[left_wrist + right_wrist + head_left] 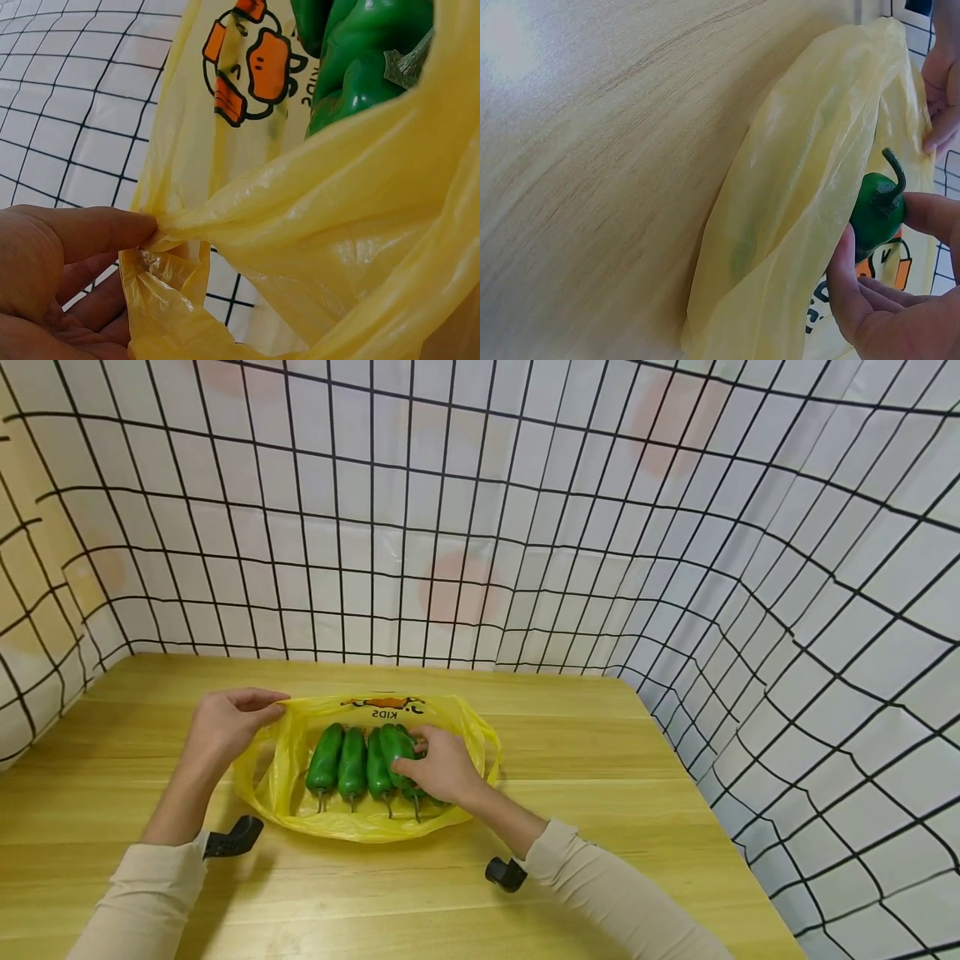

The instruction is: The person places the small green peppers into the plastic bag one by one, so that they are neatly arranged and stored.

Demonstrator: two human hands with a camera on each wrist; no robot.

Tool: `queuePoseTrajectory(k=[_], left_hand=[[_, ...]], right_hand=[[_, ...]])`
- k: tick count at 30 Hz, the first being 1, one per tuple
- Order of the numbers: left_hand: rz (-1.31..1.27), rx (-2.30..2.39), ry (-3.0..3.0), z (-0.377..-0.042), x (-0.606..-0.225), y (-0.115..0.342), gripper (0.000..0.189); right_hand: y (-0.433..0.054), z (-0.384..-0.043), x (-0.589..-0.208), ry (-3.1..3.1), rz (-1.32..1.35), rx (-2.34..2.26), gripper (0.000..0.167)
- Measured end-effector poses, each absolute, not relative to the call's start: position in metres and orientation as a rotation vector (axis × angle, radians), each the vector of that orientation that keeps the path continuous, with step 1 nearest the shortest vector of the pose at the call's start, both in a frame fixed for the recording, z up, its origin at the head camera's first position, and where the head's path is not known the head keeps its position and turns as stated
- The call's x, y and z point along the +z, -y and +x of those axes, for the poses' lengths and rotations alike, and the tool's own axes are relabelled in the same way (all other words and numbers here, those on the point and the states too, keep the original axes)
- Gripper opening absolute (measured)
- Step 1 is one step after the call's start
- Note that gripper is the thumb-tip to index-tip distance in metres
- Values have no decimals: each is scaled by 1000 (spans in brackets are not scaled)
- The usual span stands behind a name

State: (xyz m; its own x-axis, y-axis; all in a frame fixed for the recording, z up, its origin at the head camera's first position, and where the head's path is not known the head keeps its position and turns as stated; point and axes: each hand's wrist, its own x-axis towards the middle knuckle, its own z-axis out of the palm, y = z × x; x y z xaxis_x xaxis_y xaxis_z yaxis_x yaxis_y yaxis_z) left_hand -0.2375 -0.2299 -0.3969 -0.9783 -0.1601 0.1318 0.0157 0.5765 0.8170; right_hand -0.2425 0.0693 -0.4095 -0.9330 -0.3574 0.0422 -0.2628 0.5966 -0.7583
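A yellow plastic bag (352,832) lies on the table with its mouth spread open. My left hand (231,723) pinches the bag's left edge between thumb and forefinger; the left wrist view shows the film (315,214) bunched at those fingertips. Inside, several green peppers (325,762) lie side by side, stems toward me. My right hand (444,767) reaches into the bag at its right side and grips one green pepper (396,747) between thumb and fingers. In the right wrist view that pepper (875,217) shows its curved stem, its lower part hidden behind the bag's wall.
The wooden table (600,793) extends to both sides of the bag. Behind it and at the sides stands a black wire grid (408,568) over white sheeting. Black wrist mounts (507,874) stick out near both cuffs.
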Motion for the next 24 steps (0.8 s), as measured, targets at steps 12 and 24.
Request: queuePoseTrajectory(k=[12, 24], left_hand=[[109, -1346, 2607, -236, -396, 231, 37], [107, -1372, 2598, -235, -398, 231, 38]], right_hand=[[-72, -240, -409, -2719, -507, -1218, 63], [-74, -239, -406, -2731, -491, -1207, 64]])
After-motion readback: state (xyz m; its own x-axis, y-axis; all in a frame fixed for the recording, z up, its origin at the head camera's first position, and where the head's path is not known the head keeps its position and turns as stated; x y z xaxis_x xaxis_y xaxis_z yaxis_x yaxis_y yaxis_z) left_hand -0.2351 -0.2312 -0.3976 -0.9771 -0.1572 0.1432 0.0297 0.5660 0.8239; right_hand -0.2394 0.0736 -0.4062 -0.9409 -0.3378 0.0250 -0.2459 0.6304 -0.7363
